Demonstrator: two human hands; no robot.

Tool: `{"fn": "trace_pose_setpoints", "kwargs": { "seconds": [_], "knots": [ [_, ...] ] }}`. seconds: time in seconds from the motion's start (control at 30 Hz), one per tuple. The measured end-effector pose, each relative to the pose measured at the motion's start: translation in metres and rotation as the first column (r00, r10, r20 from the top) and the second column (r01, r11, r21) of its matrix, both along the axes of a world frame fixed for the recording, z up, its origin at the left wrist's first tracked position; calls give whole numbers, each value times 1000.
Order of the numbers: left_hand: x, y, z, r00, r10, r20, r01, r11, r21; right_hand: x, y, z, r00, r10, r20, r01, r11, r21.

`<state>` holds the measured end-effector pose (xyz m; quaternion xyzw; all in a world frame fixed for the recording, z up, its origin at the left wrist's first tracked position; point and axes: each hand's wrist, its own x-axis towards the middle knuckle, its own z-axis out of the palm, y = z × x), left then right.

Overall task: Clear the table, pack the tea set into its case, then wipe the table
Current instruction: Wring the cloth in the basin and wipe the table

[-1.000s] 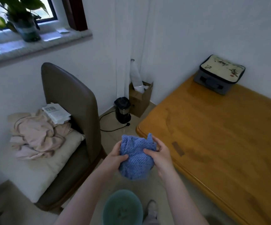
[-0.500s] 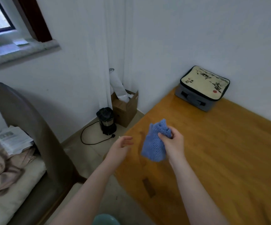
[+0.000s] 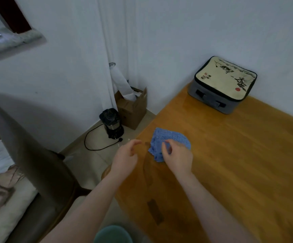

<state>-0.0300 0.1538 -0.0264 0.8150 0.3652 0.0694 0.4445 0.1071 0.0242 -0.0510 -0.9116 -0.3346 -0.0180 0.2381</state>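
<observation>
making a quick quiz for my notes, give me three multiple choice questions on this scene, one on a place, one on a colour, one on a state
1. Where does the tea set case stand?
A) on the chair
B) at the far corner of the table
C) on the floor

2. What colour is the cloth on the table?
A) blue
B) red
C) white

3. How is the lid of the case?
A) shut flat
B) flipped open
C) taken off

Answers:
1 B, it sits on the wooden top at its far end.
2 A, the crumpled cloth near the table's edge is plainly blue.
3 A, the printed lid lies flat on the grey body.
</observation>
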Motion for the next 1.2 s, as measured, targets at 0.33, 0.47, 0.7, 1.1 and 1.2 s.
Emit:
{"fn": "trace_pose_setpoints", "kwargs": {
  "seconds": [0.33, 0.47, 0.7, 1.1, 1.2],
  "knots": [
    [1, 10, -46, 970, -24, -242, 105, 940, 325, 38, 20, -60, 1000, 21, -15, -26, 903, -428],
    [9, 14, -60, 967, -10, -253, 92, 944, 316, 64, 36, -61, 999, -43, 19, 47, 905, -423],
    [7, 36, -72, 970, 79, -230, 12, 929, 370, 133, 68, -60, 997, -81, -5, 70, 887, -457],
    [0, 44, -74, 970, 142, -198, -66, 934, 350, 169, 97, -58, 999, -45, -3, 37, 867, -496],
    [-3, 45, -71, 971, 148, -187, -81, 942, 325, 140, 95, -57, 1000, 7, 1, -5, 885, -466]
  ]
}}
